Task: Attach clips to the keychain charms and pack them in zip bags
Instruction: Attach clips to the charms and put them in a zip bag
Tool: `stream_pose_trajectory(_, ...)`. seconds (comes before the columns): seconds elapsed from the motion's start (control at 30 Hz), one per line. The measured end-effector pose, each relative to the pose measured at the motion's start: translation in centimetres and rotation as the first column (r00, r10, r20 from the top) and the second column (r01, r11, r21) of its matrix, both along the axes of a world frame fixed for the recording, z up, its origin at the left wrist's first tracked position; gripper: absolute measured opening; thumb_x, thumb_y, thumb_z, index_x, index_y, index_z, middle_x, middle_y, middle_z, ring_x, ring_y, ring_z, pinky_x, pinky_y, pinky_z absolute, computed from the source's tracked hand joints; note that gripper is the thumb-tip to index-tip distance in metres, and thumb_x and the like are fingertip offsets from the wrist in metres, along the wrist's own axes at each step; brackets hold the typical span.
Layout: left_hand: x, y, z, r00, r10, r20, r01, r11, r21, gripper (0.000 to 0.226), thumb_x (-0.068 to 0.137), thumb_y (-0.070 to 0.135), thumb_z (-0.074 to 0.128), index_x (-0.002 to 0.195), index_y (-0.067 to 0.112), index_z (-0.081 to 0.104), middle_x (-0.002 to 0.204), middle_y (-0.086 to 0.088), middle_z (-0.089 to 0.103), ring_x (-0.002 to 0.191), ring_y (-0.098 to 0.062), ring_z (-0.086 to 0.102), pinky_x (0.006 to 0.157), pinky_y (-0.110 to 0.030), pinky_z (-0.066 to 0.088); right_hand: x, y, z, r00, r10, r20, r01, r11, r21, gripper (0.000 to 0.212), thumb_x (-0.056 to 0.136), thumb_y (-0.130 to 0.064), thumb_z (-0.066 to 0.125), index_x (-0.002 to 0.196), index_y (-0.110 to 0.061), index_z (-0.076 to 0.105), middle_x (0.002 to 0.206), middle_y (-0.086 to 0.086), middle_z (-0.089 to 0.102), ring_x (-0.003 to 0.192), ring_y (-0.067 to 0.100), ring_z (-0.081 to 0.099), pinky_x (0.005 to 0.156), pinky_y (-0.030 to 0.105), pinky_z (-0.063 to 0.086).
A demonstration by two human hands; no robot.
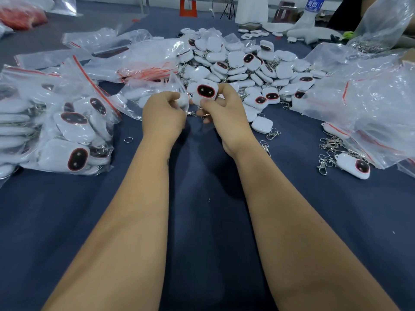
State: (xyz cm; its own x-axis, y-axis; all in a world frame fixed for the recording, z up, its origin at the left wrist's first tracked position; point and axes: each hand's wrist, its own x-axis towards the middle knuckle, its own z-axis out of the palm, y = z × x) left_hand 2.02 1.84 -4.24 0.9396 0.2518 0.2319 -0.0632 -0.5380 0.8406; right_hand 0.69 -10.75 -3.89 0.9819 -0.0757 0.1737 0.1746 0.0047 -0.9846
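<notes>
Above the worktop, my right hand pinches a charm; my left hand grips a zip bag. Charm pile behind, bare cloth nearside.

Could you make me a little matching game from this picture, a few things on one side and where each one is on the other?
Things:
1. charm with the red-ringed dark face
2. loose split ring
3. water bottle
4. bunch of metal clips

Places:
A. far end of the table, upper right
B. held in the right hand
C. alone on the blue cloth, left of the left hand
D. near right, beside a lone charm

Pairs: 1-B, 2-C, 3-A, 4-D
</notes>
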Motion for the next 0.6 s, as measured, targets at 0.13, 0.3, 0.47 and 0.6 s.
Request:
stream_pose_trajectory(0.13,-0.2,-0.5,0.1,0.999,-0.046,0.007,0.045,0.994,0.101,0.050,0.079,0.008,0.063,0.129,0.019,0.062,0.101,0.001,0.060,0.098,-0.022,0.061,0.081,-0.029,0.048,0.0,0.2,0.1,0.998,-0.001,-0.059,-0.003,0.998,-0.057,0.015,0.094,-0.007,0.051,0.099,-0.021,0.047,0.089,0.003,0.062,0.067,0.011,0.057,0.056,0.023,0.040)
stream_pose_trajectory(0.3,-0.2,-0.6,0.0,1.000,-0.026,0.007,0.024,0.985,0.172,0.045,0.081,0.019,0.066,0.125,0.025,0.061,0.123,-0.008,0.058,0.105,-0.025,0.059,0.078,-0.032,0.046,-0.6,0.4,0.3,0.998,-0.019,0.060,0.020,1.000,-0.017,0.013,0.095,-0.005,0.052,0.102,-0.015,0.049,0.083,0.002,0.058,0.072,0.012,0.051,0.070,0.028,0.044)
stream_pose_trajectory(0.47,-0.4,-1.2,0.0,0.999,-0.039,0.019,0.033,0.969,0.244,0.035,0.083,0.029,0.065,0.118,0.027,0.062,0.122,-0.008,0.058,0.106,-0.027,0.059,0.074,-0.031,0.040,-1.0,0.4,0.8,0.997,-0.005,0.076,0.006,1.000,-0.015,0.011,0.094,-0.009,0.055,0.101,-0.017,0.050,0.071,-0.002,0.062,0.067,0.012,0.056,0.067,0.029,0.047)
stream_pose_trajectory(0.6,-0.5,-0.9,0.2,1.000,-0.013,0.005,0.012,0.993,0.118,0.040,0.085,0.025,0.060,0.125,0.024,0.064,0.109,0.000,0.067,0.099,-0.020,0.062,0.081,-0.029,0.046,-0.7,0.5,0.2,0.999,-0.048,0.017,0.050,0.982,-0.181,0.012,0.095,-0.015,0.052,0.104,-0.019,0.046,0.083,-0.002,0.062,0.076,0.020,0.060,0.078,0.043,0.054)
